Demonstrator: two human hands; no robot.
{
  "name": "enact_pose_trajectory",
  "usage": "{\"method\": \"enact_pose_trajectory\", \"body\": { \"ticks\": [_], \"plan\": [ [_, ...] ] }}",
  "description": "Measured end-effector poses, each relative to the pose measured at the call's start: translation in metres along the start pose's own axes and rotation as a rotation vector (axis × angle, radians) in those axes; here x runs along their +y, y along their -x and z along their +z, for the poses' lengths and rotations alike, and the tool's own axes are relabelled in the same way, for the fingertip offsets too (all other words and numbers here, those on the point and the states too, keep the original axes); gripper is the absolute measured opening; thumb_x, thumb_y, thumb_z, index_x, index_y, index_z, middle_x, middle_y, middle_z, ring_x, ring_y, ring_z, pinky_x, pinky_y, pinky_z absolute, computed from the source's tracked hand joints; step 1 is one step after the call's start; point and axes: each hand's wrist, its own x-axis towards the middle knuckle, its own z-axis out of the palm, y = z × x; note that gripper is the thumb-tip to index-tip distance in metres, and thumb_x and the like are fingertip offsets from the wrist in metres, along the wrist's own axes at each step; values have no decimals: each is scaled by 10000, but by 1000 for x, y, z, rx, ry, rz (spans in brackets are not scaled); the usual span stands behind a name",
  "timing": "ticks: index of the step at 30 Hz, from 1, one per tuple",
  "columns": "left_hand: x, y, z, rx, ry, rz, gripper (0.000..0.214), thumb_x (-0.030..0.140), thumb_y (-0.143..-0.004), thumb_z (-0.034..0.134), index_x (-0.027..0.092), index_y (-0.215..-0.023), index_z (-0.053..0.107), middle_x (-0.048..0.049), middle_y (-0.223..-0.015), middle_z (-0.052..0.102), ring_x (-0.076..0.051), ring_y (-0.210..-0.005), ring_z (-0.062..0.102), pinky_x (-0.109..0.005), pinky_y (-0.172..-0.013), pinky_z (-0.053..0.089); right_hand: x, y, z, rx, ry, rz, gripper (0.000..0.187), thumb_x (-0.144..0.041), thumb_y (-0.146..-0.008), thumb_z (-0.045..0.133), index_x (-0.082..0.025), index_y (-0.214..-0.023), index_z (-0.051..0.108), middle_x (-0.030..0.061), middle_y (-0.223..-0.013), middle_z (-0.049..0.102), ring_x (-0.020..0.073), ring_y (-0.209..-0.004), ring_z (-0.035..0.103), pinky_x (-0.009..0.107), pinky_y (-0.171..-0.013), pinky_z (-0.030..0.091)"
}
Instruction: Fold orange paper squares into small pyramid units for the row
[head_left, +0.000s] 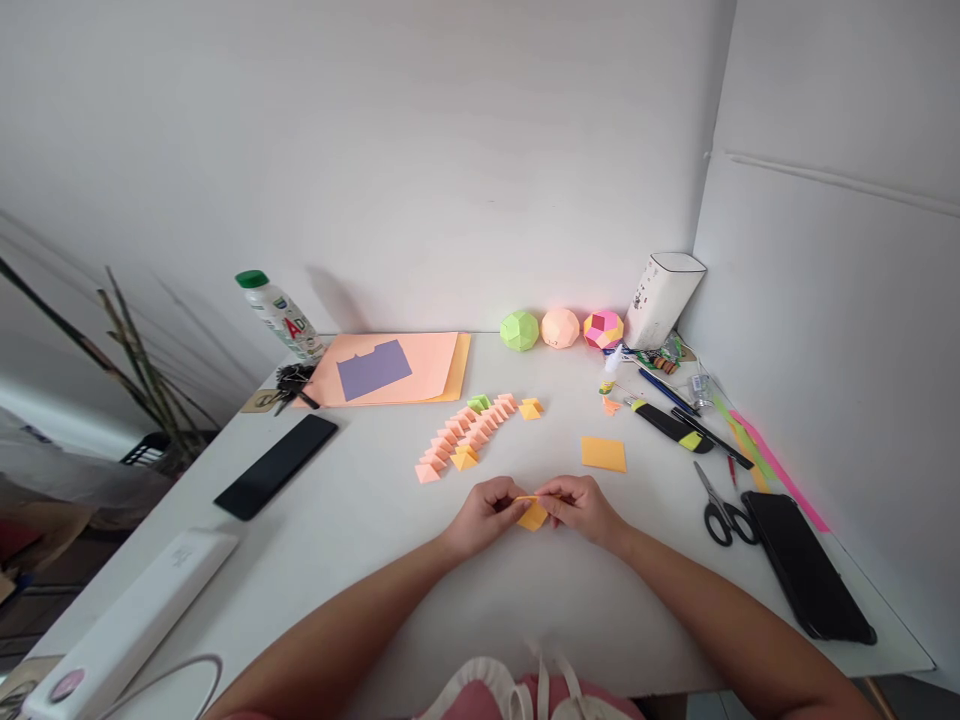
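Note:
Between my two hands is a small piece of folded orange paper (533, 516), held just above the table near its front. My left hand (484, 516) pinches its left side with thumb and fingers. On the other side my right hand (585, 510) grips the right edge, fingertips close to the left ones. A flat orange paper rectangle (603, 454) lies beyond my right hand. Ahead of my left hand, folded peach paper units (469, 428) stand in two slanting rows, with a green unit (478, 402) and an orange unit (464, 457) among them. Another orange unit (531, 408) sits apart.
Three paper balls (560, 328) rest against the back wall beside a white box (664, 300). Scissors (724, 508), a utility knife (670, 426) and a black phone (808, 566) lie at right. At left are peach sheets (431, 365), a bottle (281, 315) and a dark phone (276, 466).

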Motion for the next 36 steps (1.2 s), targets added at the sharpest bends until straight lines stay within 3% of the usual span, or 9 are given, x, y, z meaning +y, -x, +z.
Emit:
{"method": "enact_pose_trajectory", "body": {
  "ticks": [20, 26, 36],
  "plan": [
    [1, 2, -3, -18, -16, 58, 315, 381, -846, 509, 141, -682, 628, -10, -628, 525, -113, -576, 477, -233, -547, 392, 0, 0, 0, -26, -7, 26, 234, -395, -796, 606, -176, -821, 684, 14, -680, 640, 119, -512, 563, 246, -510, 466],
    [5, 0, 3, 18, -81, 147, 236, 346, -832, 526, 152, -744, 628, -51, -752, 560, -135, -642, 513, -250, -580, 424, 4, -1, 3, -35, -14, 26, 256, -415, -791, 610, -170, -835, 672, 18, -688, 648, 116, -515, 562, 245, -517, 471],
    [4, 1, 4, 77, -108, 146, 162, 242, -804, 522, 165, -683, 598, -36, -710, 563, -141, -637, 521, -259, -583, 436, 3, -1, 3, -12, 32, 36, 252, -421, -802, 590, -172, -772, 620, 2, -604, 622, 117, -486, 536, 234, -477, 429]
  ]
}}
